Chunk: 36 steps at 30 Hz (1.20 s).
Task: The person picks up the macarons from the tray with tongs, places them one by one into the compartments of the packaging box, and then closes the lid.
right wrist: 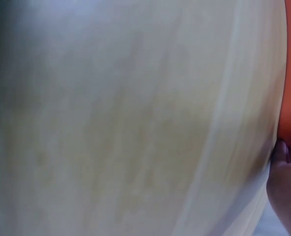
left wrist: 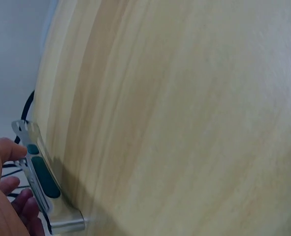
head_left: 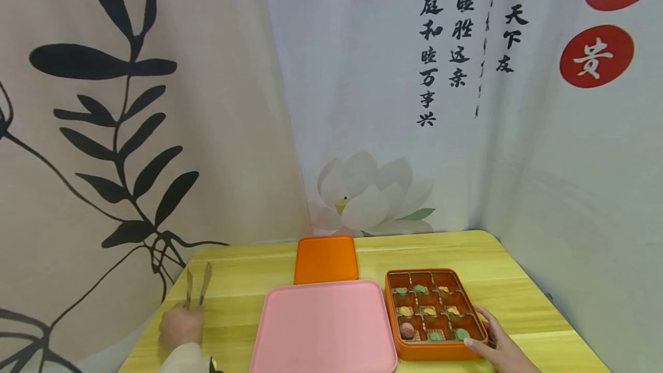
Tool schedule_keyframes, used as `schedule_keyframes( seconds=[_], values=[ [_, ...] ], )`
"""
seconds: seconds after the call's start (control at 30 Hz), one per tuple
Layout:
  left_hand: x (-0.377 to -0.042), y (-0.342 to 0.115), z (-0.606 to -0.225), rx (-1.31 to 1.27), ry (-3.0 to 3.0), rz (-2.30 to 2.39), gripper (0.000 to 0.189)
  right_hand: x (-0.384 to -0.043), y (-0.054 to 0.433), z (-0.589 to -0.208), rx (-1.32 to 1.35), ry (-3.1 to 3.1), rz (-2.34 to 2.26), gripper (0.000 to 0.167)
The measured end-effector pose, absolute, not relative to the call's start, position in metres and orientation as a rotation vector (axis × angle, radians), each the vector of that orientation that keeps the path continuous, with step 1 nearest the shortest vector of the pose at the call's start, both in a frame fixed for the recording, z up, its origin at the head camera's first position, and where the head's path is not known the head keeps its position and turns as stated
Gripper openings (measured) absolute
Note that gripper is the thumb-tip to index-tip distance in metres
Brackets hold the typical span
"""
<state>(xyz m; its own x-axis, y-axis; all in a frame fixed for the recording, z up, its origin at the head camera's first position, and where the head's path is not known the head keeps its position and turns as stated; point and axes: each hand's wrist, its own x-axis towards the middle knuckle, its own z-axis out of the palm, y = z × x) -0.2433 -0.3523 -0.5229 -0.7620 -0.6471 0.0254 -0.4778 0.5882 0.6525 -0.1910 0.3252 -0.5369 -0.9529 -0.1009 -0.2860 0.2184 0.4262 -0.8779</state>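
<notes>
At the table's left side my left hand [head_left: 181,326] grips metal tongs [head_left: 205,284], their two arms spread apart and pointing away from me. Dark green grip pads show on the tongs [left wrist: 46,177] in the left wrist view, with thumb and fingers on either side. My right hand [head_left: 494,341] holds the near right corner of an orange box [head_left: 432,352], thumb at the rim and fingers along the side. Inside the box is a divider with several compartments, holding green and yellow pieces and one pinkish-brown ball [head_left: 407,330] at the near left.
A pink tray [head_left: 323,327] lies in the middle of the wooden table [head_left: 228,281], close left of the box. Behind it is a flat orange lid or tray [head_left: 326,259]. Printed fabric [head_left: 233,102] hangs behind the table and along its sides.
</notes>
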Motion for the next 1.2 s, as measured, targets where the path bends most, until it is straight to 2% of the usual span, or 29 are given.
schedule_keyframes(
  seconds=[0.37, 0.6, 0.9, 1.2],
  values=[
    [-0.254, -0.339, -0.511, 0.798, -2.497, -0.927, 0.053, -0.189, 0.322, -0.53, 0.123, 2.36, -1.563, 0.09],
    [-0.261, -0.334, -0.506, 0.684, -2.485, -1.018, 0.058, -0.193, 0.322, -0.513, 0.1, 2.441, -1.529, 0.094],
    [-0.28, -0.31, -0.493, 0.473, -2.561, -0.996, 0.057, -0.215, 0.315, -0.486, -0.003, 2.575, -1.486, 0.093],
    [-0.297, -0.278, -0.473, 0.289, -2.628, -1.156, 0.059, -0.248, 0.278, -0.455, -0.134, 2.783, -1.487, 0.096]
  ],
)
